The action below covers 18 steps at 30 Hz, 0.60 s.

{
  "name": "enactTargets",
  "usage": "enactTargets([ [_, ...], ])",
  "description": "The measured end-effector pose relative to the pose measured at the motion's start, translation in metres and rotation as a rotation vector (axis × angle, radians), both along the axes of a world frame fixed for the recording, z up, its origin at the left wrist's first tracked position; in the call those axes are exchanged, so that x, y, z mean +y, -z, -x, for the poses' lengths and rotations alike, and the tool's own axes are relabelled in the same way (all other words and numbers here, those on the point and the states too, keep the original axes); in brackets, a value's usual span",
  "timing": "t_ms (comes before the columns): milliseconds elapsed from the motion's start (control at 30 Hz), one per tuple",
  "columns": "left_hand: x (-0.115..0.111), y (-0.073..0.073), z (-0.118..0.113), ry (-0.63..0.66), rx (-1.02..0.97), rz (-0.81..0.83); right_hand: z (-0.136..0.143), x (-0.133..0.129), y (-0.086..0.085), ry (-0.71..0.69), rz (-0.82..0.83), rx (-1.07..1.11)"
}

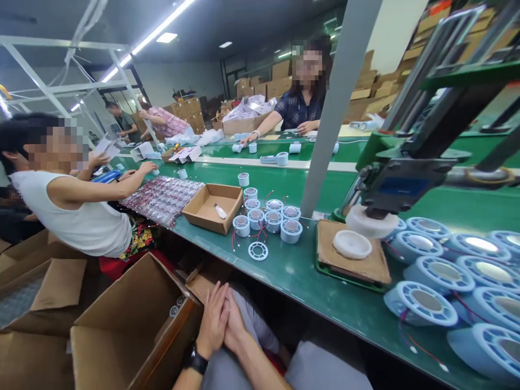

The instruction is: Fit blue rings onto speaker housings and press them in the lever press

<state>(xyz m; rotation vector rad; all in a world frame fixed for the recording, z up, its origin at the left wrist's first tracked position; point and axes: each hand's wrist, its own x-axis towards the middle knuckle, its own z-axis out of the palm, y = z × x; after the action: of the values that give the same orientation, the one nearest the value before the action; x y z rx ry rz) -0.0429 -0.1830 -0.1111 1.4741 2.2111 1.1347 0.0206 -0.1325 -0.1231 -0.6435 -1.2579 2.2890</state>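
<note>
My left hand (213, 320), with a dark watch on its wrist, rests over my lap with its fingers stretched out. My right hand (234, 325) lies against it, palm to palm, its fingers partly hidden. Neither holds anything that I can see. Just left of them is an open cardboard box (134, 319) with a few small round parts inside. On the green bench in front sits a loose light-blue slotted ring (258, 251). Beyond it stand several light-blue round housings (273, 219) with grey discs and thin red and blue wires.
A press (406, 179) with a white pad stands at right above a white round seat (352, 244). Many larger-looking blue housings (442, 273) crowd the right end. A shallow carton (213, 208) holds a small white item. One co-worker (81, 200) sits left, another (303, 103) across the belt.
</note>
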Motion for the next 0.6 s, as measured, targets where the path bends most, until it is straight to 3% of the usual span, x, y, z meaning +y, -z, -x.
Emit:
enactTargets([
  [67, 0.006, 0.012, 0.01, -0.097, -0.005, 0.059, -0.036, 0.019, -0.022, -0.028, -0.066, 0.04],
  [133, 0.01, 0.008, 0.021, -0.207, -0.044, 0.072, -0.076, 0.043, -0.049, -0.013, -0.261, 0.043],
  [233, 0.019, -0.021, 0.023, -0.27, -0.046, -0.026, -0.114, 0.085, -0.089, 0.249, -0.77, -0.163],
  [300, 0.033, -0.049, 0.01, -0.274, -0.035, -0.15, -0.118, 0.111, -0.105, 0.409, -1.059, -0.389],
  [367, 0.051, -0.077, -0.007, -0.193, -0.019, -0.25, -0.11, 0.127, -0.109, 0.406, -1.266, -0.591],
  [467, 0.081, -0.106, -0.032, 0.076, 0.059, -0.276, -0.1, 0.134, -0.099, 0.314, -1.47, -0.738],
  [533, 0.097, -0.112, -0.043, 0.209, 0.153, -0.21, -0.104, 0.135, -0.085, 0.313, -1.523, -0.722],
  [600, 0.11, -0.107, -0.049, 0.251, 0.254, -0.118, -0.113, 0.141, -0.072, 0.337, -1.53, -0.654],
])
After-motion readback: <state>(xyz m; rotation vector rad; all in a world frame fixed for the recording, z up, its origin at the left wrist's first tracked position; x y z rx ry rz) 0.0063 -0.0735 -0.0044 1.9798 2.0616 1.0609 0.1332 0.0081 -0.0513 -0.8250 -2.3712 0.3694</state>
